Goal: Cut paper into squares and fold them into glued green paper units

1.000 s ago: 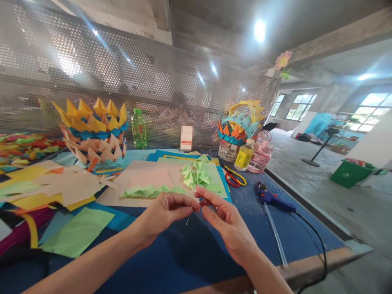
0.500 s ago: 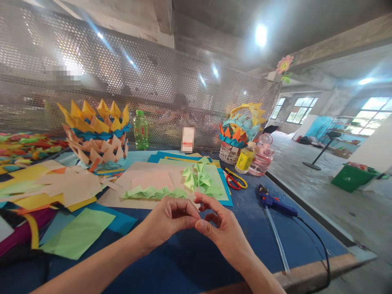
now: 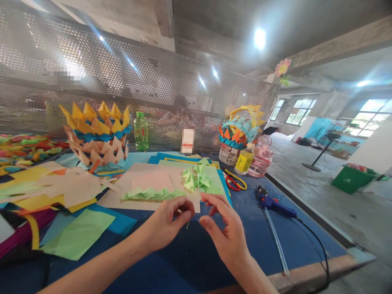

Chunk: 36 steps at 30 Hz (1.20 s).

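Observation:
My left hand (image 3: 165, 226) hovers over the blue table (image 3: 190, 261) with thumb and fingertips pinched together; I see nothing clearly between them. A tiny pale sliver (image 3: 188, 223) shows just below those fingertips. My right hand (image 3: 226, 237) is a few centimetres to the right, with its fingers apart, curled and holding nothing. Just beyond both hands lies a row of folded green paper pieces (image 3: 150, 193) on a pink sheet, and a cluster of green folded pieces (image 3: 196, 177) sits further back.
A blue glue gun (image 3: 272, 200) with its cord lies to the right, with scissors (image 3: 234, 181) behind it. Two paper baskets (image 3: 94, 134) (image 3: 239, 134), a green bottle (image 3: 141, 131), a yellow bottle (image 3: 244, 161) and a pink jar (image 3: 261, 157) stand at the back. Loose coloured sheets (image 3: 79, 232) cover the left. A person sits behind the perforated screen.
My hands met fingertip to fingertip half a second ago and have now drawn slightly apart. The right fingers have spread and the left hand stays pinched.

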Available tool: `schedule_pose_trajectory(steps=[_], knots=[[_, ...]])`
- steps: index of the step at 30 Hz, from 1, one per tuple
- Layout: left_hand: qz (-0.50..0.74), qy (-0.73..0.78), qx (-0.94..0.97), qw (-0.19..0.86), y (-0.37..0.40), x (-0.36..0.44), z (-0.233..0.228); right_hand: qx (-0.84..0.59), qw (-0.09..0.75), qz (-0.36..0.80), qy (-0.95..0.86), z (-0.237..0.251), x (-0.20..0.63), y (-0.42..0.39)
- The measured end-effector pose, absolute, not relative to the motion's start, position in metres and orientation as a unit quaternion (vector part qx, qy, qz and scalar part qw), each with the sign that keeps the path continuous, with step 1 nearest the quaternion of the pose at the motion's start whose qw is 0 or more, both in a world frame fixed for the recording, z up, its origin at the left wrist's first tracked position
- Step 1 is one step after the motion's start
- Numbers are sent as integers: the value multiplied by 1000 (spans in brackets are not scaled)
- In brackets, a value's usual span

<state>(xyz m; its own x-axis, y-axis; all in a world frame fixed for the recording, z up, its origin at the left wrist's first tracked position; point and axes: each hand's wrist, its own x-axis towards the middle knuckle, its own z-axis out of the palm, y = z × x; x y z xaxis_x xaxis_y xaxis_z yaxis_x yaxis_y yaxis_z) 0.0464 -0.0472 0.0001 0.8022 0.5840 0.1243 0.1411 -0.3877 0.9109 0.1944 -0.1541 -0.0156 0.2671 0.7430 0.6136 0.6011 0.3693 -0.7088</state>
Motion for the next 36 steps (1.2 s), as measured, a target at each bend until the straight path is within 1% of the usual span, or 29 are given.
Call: schedule_pose_trajectory(steps=[3,5,7,9,13,17,20,22,24,29,33,34,36], knots=[[228,206,778,547,-45,47,2,-554,604,64,-570,-13,194,-156],[232,192,764,571,-46,46,3,-563,610,63,-553,-13,194,-156],[230,190,768,566,-48,46,3,-568,607,65,-552,-13,193,-156],[222,201,796,527,-50,44,2,-563,603,61,-561,-13,193,-155],[212,224,858,412,-60,39,5,-556,594,41,-579,-12,194,-157],[188,232,872,387,-88,25,15,-561,580,17,-591,-12,195,-157],[157,104,911,366,-114,9,17,-560,572,0,-600,-12,196,-156],[171,63,922,341,-126,-3,15,-561,565,-9,-604,-13,197,-155],[174,42,924,338,-132,-15,13,-563,560,-19,-607,-14,197,-155],[182,164,903,354,-133,-34,17,-564,543,-37,-621,-15,197,-154],[202,198,906,315,-118,-24,14,-564,530,-54,-630,-15,196,-155],[215,219,905,296,-112,-18,12,-563,528,-59,-632,-15,196,-155],[204,265,903,269,-96,-2,9,-564,523,-68,-635,-15,196,-156]])
